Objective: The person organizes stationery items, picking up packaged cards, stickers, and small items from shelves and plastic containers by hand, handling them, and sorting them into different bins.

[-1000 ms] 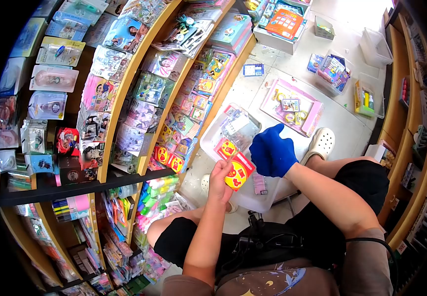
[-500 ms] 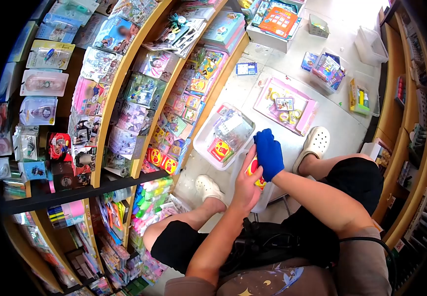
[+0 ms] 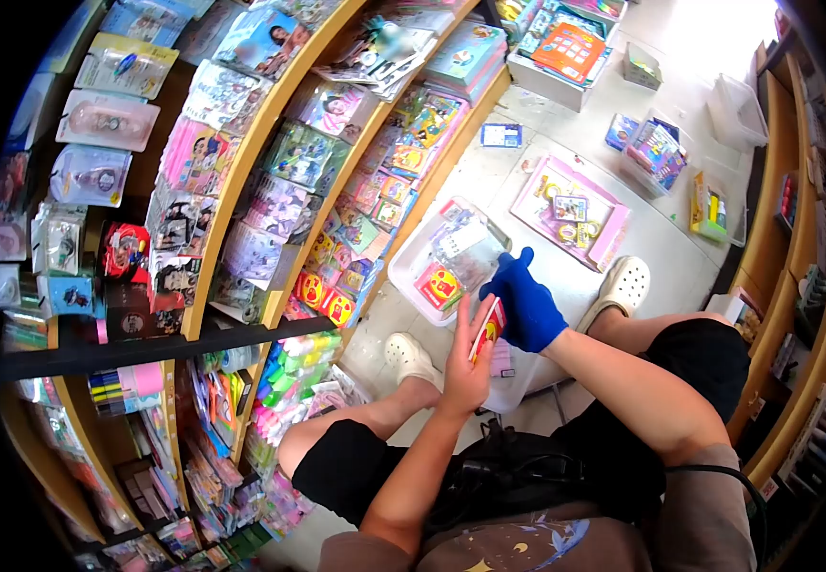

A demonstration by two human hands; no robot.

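Note:
A stack of red and yellow packets (image 3: pixel 488 329) is tilted on edge in my left hand (image 3: pixel 466 370), its bare fingers wrapped around the side. My right hand (image 3: pixel 533 307), in a blue glove, is just right of the packets with thumb and fingers apart. Whether its fingertips touch the packets I cannot tell. Below my hands sits a clear plastic bin (image 3: pixel 518 393), largely hidden, with a pinkish item (image 3: pixel 501 360) visible in it. Just beyond them is a white-rimmed tub (image 3: pixel 403 276) holding a red and yellow packet (image 3: pixel 438 286) and clear-wrapped goods.
Ahead lies a pink tray (image 3: pixel 606 250) with small card packs. Clear bins (image 3: pixel 737 112) and a box of books (image 3: pixel 551 84) stand farther off. Packed shelves (image 3: pixel 241 181) rise on the left, and wooden shelves (image 3: pixel 765 419) line the right. My legs flank the bins.
My gloved hand has come away from the packets, its thumb now spread, so more of them shows. My left hand has shifted slightly left. The view has swung a little.

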